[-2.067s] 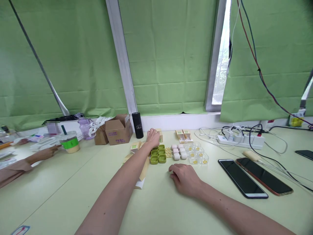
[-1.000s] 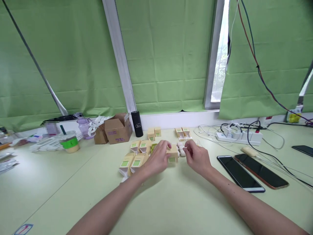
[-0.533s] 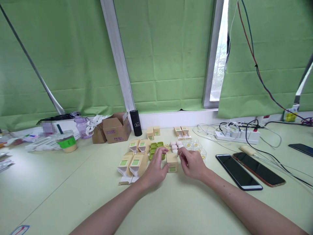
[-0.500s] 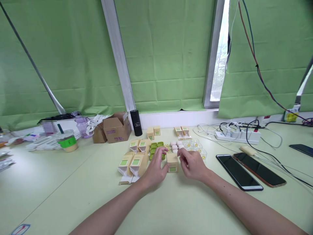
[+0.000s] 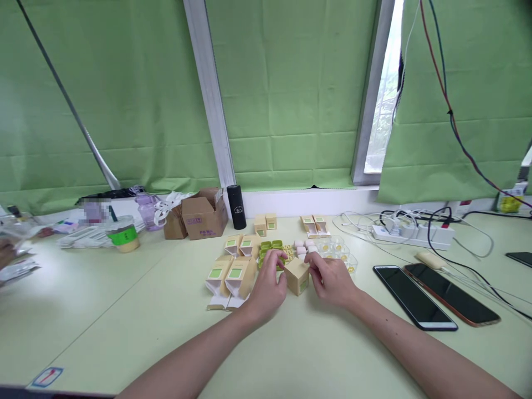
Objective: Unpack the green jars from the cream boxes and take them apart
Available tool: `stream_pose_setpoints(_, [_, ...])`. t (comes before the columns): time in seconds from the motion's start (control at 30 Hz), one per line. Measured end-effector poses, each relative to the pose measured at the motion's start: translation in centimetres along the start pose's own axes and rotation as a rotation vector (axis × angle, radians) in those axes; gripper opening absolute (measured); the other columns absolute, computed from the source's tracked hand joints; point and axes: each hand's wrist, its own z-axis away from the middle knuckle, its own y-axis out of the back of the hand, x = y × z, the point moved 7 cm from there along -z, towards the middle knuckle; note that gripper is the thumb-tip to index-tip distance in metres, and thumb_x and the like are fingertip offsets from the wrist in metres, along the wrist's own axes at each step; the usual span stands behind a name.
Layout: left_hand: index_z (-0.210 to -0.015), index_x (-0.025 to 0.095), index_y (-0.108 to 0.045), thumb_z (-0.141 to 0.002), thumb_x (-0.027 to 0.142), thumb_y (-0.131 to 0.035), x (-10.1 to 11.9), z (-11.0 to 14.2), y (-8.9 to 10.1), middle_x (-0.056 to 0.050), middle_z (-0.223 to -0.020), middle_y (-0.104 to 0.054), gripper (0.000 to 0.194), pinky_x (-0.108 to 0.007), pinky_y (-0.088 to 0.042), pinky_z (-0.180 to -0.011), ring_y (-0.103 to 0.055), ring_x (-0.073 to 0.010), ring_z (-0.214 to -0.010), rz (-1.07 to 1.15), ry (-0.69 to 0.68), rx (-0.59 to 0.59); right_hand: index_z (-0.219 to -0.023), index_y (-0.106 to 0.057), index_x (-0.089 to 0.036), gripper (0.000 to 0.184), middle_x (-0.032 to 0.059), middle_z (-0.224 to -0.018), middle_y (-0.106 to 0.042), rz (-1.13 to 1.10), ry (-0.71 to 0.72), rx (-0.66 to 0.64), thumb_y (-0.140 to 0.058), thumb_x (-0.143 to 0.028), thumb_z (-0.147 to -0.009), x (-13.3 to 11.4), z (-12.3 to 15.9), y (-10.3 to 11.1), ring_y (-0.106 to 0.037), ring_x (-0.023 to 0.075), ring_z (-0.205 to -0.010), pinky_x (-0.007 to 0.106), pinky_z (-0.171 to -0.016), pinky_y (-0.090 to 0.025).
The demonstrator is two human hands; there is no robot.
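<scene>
A small tan cardboard box (image 5: 297,275) stands on the table between my hands, turned so that one corner faces me. My left hand (image 5: 268,288) is curled against its left side, thumb and fingertips at the edge. On the other side my right hand (image 5: 330,280) pinches at the box's right edge; what its fingertips grip there is partly hidden. Close behind are green square cups (image 5: 271,244), small yellow pieces (image 5: 288,252), white-pink rounded blocks (image 5: 300,244) and clear plastic cups (image 5: 338,247). Left of my left hand lie several open tan boxes (image 5: 241,272) with white flaps.
Two closed tan boxes (image 5: 260,224) and open boxes (image 5: 315,226) stand farther back. A black cylinder (image 5: 236,208), brown carton (image 5: 204,215) and drink cup (image 5: 123,234) are left. Phones (image 5: 415,296), a power strip (image 5: 440,237) and cables lie right. Another person's hand (image 5: 6,252) shows far left.
My left hand came back from the rear boxes with one tan box and set it down in front. Since half a second ago the box has been turned between both hands.
</scene>
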Motion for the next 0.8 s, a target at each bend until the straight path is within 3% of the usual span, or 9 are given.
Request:
stream_pose_setpoints(0.2, [-0.112, 0.027, -0.049, -0.092, 0.006, -0.040, -0.3, -0.2, 0.0, -0.006, -0.114, -0.055, 0.030, -0.036, -0.050, -0.088, -0.058, -0.0200, -0.099, -0.002, 0.009, 0.021, -0.109, -0.051, -0.023, 0.023, -0.0017, -0.075, -0.073, -0.050, -0.080, 0.029, -0.046, -0.013, -0.089, 0.6, -0.1, -0.1, -0.065, 0.0172, -0.060, 0.026, -0.058, -0.032])
stream_pose_setpoints(0.47, [-0.115, 0.026, -0.052, -0.084, 0.003, -0.048, -1.2, -0.5, 0.1, -0.007, -0.119, -0.057, 0.039, -0.040, -0.051, -0.094, -0.059, -0.0213, -0.100, 0.003, 0.052, 0.028, -0.114, -0.052, -0.022, 0.026, -0.0003, -0.083, -0.076, -0.105, -0.089, 0.054, -0.043, -0.012, -0.092, 0.6, 0.0, -0.1, -0.070, 0.0175, -0.064, 0.025, -0.060, -0.039])
stream_pose_setpoints(0.63, [-0.123, 0.026, -0.052, -0.070, -0.003, -0.051, -1.0, -0.3, 0.1, -0.009, -0.131, -0.057, 0.060, -0.044, -0.047, -0.105, -0.056, -0.0255, -0.119, 0.004, 0.048, 0.008, -0.117, -0.053, -0.023, 0.026, 0.0031, -0.095, -0.080, -0.105, -0.099, 0.064, -0.041, -0.013, -0.096, 0.7, -0.1, 0.1, -0.073, 0.0182, -0.066, 0.026, -0.061, -0.043])
stream_pose_setpoints(0.8, [-0.130, 0.025, -0.052, -0.076, 0.009, -0.064, -1.2, 0.0, -0.3, -0.012, -0.136, -0.057, 0.058, -0.050, -0.044, -0.108, -0.054, -0.0310, -0.126, -0.057, 0.062, -0.037, -0.114, -0.054, -0.022, 0.024, 0.0033, -0.095, -0.080, -0.104, -0.119, 0.112, -0.040, -0.013, -0.097, 0.6, -0.2, 0.7, -0.076, 0.0193, -0.074, 0.026, -0.062, -0.045])
